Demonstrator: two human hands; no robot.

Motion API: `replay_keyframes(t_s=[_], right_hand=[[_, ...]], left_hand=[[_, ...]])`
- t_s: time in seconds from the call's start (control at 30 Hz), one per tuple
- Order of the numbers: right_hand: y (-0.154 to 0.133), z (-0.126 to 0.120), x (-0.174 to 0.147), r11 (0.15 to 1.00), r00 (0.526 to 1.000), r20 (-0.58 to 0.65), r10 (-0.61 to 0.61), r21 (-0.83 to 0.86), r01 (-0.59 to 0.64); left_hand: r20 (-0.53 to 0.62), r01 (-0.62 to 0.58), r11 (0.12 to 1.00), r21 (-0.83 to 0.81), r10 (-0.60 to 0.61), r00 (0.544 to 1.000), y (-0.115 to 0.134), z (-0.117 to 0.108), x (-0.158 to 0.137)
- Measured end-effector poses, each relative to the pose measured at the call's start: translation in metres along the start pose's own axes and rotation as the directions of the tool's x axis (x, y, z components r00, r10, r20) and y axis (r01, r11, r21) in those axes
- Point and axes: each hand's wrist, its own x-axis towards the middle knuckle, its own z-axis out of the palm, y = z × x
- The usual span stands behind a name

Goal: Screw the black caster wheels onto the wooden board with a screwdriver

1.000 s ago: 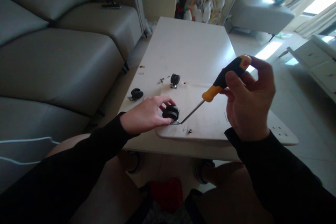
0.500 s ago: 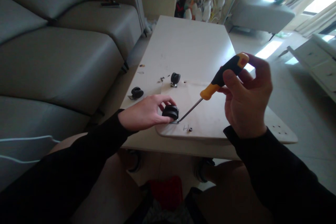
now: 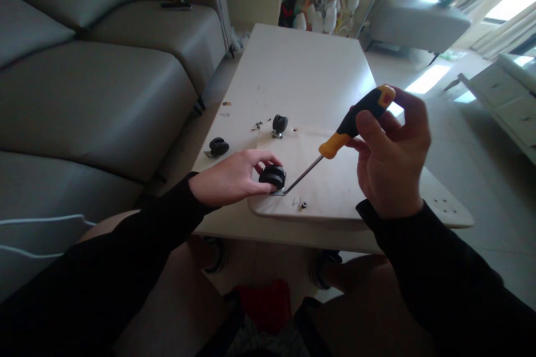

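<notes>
My left hand grips a black caster wheel between thumb and fingers, at the near left corner of a pale board. The caster's metal plate lies against the board. In my right hand is a screwdriver with a yellow and black handle, held at a slant. Its tip meets the edge of the caster plate; whether a screw sits under it is too small to tell. A small round metal piece lies right of the plate. Behind it, a second caster stands on the board.
On the white table under the board, another caster rests at the left, and several small screws lie scattered. A grey sofa runs along the left side. At the right stands a white cabinet. Holes mark the board's right corner.
Almost nothing differs. My right hand has shifted very slightly left on the screwdriver handle, while the tip stays at the caster plate and my left hand keeps its hold.
</notes>
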Motion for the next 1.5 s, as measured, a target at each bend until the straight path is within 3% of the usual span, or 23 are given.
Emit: replay_keyframes(t_s=[0.2,0.73,1.5], right_hand=[[0.004,-0.002,0.000,0.998,0.999,-0.001,0.051,0.045,-0.051],[0.010,-0.004,0.000,1.000,1.000,0.001,0.014,0.014,-0.014],[0.008,-0.003,0.000,0.998,0.998,-0.015,0.054,0.011,-0.054]], left_hand=[[0.016,-0.013,1.000,-0.005,0.013,1.000,-0.001,-0.002,0.000],[0.046,-0.020,1.000,-0.003,0.020,0.999,0.001,-0.004,-0.001],[0.050,-0.032,0.999,-0.008,0.032,0.998,0.000,-0.004,-0.001]])
